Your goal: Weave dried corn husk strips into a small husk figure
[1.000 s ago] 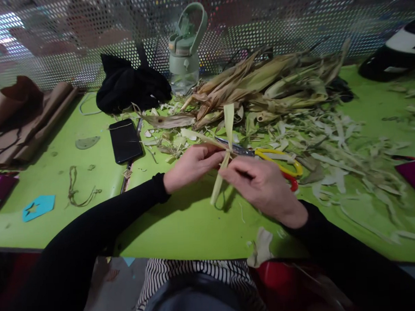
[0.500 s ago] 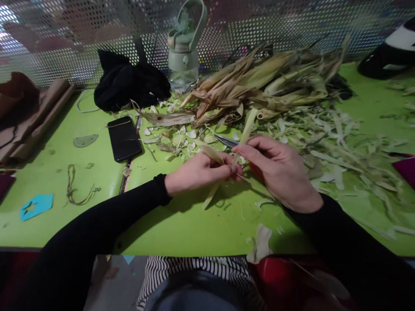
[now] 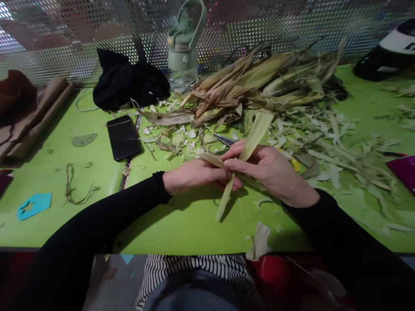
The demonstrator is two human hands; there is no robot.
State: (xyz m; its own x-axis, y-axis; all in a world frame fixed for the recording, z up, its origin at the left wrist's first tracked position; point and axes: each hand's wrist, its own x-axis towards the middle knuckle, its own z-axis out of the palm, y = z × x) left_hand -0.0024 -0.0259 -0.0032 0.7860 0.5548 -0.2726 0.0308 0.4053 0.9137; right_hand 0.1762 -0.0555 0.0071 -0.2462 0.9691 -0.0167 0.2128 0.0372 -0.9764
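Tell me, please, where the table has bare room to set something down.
One bare patch of the table lies between the left sleeve, the front edge and the pale scrap. A smaller one lies between the phone and the twine. Behind the right hand it is crowded with husks and shavings, which also spread rightward.

pale crossed husk strips (image 3: 256,134), pinched between both hands (image 3: 234,170)

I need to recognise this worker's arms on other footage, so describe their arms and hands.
Both arms wear long, plain black sleeves, snug to the wrists. The hands, left and right, are bare: no gloves.
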